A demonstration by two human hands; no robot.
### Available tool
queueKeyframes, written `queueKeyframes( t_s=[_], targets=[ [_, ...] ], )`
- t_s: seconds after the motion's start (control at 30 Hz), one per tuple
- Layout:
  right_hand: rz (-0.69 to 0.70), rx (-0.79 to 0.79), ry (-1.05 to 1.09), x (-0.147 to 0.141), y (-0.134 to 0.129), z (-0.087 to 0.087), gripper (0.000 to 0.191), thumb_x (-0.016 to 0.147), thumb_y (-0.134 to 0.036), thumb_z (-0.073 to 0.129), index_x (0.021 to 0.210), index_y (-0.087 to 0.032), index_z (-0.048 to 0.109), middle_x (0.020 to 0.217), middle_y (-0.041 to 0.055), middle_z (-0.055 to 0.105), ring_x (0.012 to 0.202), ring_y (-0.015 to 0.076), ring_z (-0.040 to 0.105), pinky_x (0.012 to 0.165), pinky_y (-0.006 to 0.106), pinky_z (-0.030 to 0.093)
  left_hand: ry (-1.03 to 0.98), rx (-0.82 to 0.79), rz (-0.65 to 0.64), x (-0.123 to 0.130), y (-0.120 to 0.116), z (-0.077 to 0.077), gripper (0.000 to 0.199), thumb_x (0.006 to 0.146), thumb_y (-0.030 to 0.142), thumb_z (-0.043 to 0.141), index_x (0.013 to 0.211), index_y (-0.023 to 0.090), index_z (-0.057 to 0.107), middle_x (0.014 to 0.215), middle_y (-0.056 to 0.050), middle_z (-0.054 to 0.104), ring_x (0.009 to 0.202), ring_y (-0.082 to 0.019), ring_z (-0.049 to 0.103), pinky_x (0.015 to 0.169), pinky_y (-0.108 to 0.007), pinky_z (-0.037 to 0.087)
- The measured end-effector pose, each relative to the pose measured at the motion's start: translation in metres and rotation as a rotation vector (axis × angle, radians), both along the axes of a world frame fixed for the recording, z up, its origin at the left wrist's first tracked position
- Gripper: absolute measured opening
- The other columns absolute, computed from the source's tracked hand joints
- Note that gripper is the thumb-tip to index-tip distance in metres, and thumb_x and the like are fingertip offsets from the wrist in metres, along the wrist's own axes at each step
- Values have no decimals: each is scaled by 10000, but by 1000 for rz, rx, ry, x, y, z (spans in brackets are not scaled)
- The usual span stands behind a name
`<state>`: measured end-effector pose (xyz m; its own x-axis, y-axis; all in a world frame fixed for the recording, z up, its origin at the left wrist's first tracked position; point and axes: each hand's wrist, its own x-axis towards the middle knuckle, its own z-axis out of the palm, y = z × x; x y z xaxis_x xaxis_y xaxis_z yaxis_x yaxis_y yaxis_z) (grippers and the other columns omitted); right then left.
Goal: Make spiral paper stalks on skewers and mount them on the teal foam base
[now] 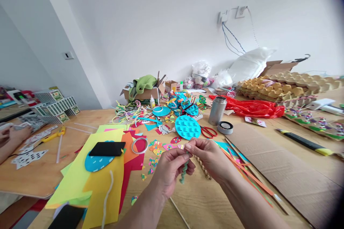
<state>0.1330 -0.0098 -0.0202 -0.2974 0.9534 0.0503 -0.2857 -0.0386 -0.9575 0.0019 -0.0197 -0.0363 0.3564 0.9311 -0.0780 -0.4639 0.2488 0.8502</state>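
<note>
My left hand (168, 171) and my right hand (209, 157) meet over the front middle of the table. Both are closed, fingertips pinched together on a green pipe cleaner (183, 174). Its lower end hangs coiled below my left fingers; the upper part is hidden by the fingertips. Beneath my right hand lies a tan twisted strand (203, 169), partly covered. Small paper fish cutouts (156, 145) are spread just beyond my left hand. Past my fingertips sits a blue disc (187, 127) with raised scale-like pieces, and red-handled scissors (209, 132) lie beside it.
Coloured paper (103, 189) bears a black phone (106, 149) at left. At right are a cardboard sheet (271, 164), a utility knife (303, 142), a metal flask (218, 110) and egg trays (274, 87). Another person's hand (17, 136) is at far left near playing cards (29, 157).
</note>
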Motion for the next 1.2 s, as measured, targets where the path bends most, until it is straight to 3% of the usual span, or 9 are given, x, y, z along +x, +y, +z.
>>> queueKeyframes(
  t_s=[0.2, 0.4, 0.57, 0.7, 0.9, 1.03, 1.2],
  targets=[
    [14, 10, -68, 3, 1, 1, 371, 738, -502, 665, 652, -150, 584, 504, -17, 577, 409, 119, 526, 448, 260, 434, -4, -1, 2, -1, 1, -2, 138, 720, 232, 686, 744, 99, 656, 579, -44, 641, 542, -120, 571, 542, -242, 436],
    [-108, 88, -247, 14, 4, 7, 394, 755, -523, 641, 765, -130, 658, 714, 35, 659, 694, 149, 587, 669, 270, 453, -19, -15, -1, -2, 3, -6, 158, 731, 233, 686, 809, 98, 660, 605, -50, 656, 542, -121, 580, 542, -242, 450],
    [-45, 131, -348, 15, 3, 7, 345, 721, -483, 679, 735, -141, 634, 685, 28, 651, 643, 161, 598, 608, 271, 449, 5, 1, -12, -1, 1, -4, 170, 735, 235, 672, 821, 89, 657, 576, -48, 645, 528, -117, 567, 539, -236, 439],
    [-104, 197, -409, 14, 2, 8, 292, 746, -445, 650, 699, -158, 624, 656, 17, 634, 644, 161, 592, 624, 273, 444, 26, 9, -4, 0, 0, -4, 140, 727, 219, 666, 784, 92, 654, 572, -42, 634, 520, -115, 554, 531, -237, 426],
    [-258, 378, -664, 13, -4, 14, 201, 770, -319, 622, 628, -180, 644, 702, 6, 601, 717, 154, 561, 686, 268, 401, 40, 19, -2, 2, -1, -3, 110, 731, 207, 649, 733, 97, 643, 570, -40, 626, 505, -103, 529, 514, -227, 395],
    [-234, 351, -649, 14, -6, 20, 213, 773, -337, 610, 651, -169, 659, 713, 18, 620, 728, 163, 570, 704, 274, 408, 33, 19, -8, 2, -2, 0, 143, 729, 223, 654, 780, 89, 651, 562, -39, 625, 498, -103, 527, 513, -228, 399],
    [-80, 268, -483, 16, -2, 18, 297, 799, -428, 580, 748, -142, 646, 724, 45, 668, 698, 171, 593, 665, 277, 435, 12, 25, 11, -2, 0, 2, 144, 729, 236, 663, 748, 96, 637, 549, -37, 624, 493, -100, 526, 505, -222, 404]
  ],
)
